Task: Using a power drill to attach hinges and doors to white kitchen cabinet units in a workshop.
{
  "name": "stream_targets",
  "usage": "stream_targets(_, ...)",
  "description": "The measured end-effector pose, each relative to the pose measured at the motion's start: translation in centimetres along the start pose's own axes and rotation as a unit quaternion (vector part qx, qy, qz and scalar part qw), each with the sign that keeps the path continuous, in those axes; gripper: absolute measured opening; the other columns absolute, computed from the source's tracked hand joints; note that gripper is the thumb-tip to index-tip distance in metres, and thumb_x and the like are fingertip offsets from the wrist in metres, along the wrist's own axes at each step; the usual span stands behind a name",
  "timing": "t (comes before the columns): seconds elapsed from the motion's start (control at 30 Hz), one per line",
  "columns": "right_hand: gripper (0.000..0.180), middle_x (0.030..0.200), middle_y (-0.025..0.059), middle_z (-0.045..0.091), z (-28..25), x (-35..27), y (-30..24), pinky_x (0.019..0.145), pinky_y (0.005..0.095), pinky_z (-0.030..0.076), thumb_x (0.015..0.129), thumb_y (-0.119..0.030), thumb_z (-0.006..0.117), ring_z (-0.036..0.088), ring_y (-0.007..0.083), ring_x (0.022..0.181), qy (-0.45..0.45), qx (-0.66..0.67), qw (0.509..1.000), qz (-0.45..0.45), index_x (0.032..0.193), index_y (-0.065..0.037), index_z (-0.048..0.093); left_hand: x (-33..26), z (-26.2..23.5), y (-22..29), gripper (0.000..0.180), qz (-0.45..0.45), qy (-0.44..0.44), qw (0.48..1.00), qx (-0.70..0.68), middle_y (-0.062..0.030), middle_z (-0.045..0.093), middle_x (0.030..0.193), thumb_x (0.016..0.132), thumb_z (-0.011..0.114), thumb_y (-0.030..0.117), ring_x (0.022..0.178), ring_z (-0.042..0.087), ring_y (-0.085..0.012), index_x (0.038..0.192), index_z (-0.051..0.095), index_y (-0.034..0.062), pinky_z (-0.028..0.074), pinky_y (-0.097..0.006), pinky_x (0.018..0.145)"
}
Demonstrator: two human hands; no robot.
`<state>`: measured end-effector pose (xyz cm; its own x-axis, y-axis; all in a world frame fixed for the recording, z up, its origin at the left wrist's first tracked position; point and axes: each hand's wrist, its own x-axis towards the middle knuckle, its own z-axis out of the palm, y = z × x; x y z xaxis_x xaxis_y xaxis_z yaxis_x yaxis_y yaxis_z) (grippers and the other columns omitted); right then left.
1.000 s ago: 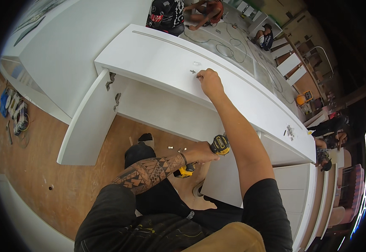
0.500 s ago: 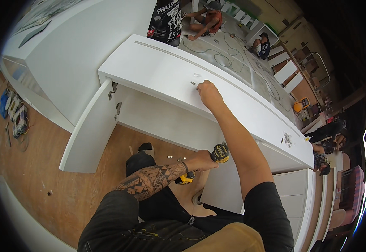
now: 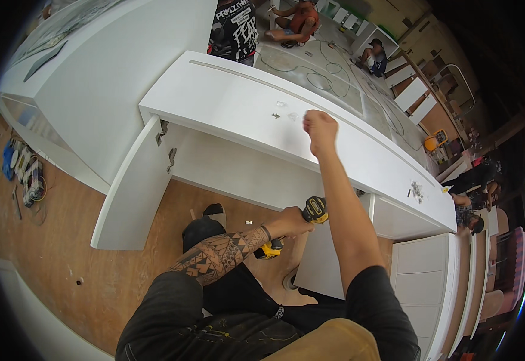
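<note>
My left hand [image 3: 289, 223] grips a yellow and black cordless drill [image 3: 306, 218], held low in front of the open white cabinet [image 3: 214, 99]. My right hand [image 3: 319, 129] is raised just above the cabinet's white top, fingers curled together near a few small screws [image 3: 283, 111] lying there; whether it holds one is not visible. An open cabinet door [image 3: 131, 192] with hinges [image 3: 167, 144] swings out to the left. A second white door panel [image 3: 321, 265] hangs below my right forearm.
More small hardware [image 3: 417, 191] lies at the top's right end. Other people sit and stand beyond the cabinet [image 3: 237, 30], with cables on the floor [image 3: 310, 75]. Tools lie on the wooden floor at left [image 3: 21, 174]. White drawer units [image 3: 422, 283] stand at right.
My right hand has lifted off the cabinet top and closed its fingers near the screws. The left hand keeps the drill in about the same place. My view has shifted.
</note>
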<state>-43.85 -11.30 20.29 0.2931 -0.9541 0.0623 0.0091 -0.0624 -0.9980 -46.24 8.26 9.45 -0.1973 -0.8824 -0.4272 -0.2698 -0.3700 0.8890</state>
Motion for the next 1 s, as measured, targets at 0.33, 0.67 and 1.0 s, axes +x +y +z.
stream_targets(0.33,0.012,0.084,0.0057,0.055,-17.5,-18.0,1.9,0.067,0.0302,0.046,0.081,-0.011,0.064,0.051,0.0182,0.077,-0.083,0.666,0.737,0.076,0.087,-0.002,0.059,0.3,0.1,-1.7,0.028,-0.024,0.038,0.994,-0.104,-0.0019,0.064,0.065,0.088,0.081,0.030,0.052,0.061,-0.0121,0.086,0.070,0.0046,0.050,-0.028,0.049)
stream_targets(0.67,0.012,0.081,0.0039,0.062,-24.9,-27.0,10.6,0.052,0.0220,0.040,0.090,0.000,0.066,0.050,0.0078,0.063,0.153,0.423,0.878,0.164,0.087,-0.009,0.059,0.0,2.6,-0.5,0.024,0.000,-0.018,0.976,-0.215,0.0015,0.056,0.066,0.092,0.075,0.027,0.050,0.055,-0.0113,0.102,0.071,0.0051,0.046,-0.027,0.046)
stream_targets(1.0,0.016,0.091,0.0046,0.067,-27.4,-27.6,12.9,0.066,0.0231,0.055,0.095,0.003,0.068,0.063,0.0101,0.076,0.244,0.414,0.869,0.120,0.110,0.000,0.069,-0.7,2.8,-0.1,0.027,0.012,-0.072,0.950,-0.304,0.0005,0.055,0.064,0.094,0.071,0.025,0.049,0.054,-0.0114,0.109,0.069,0.0034,0.046,-0.026,0.046)
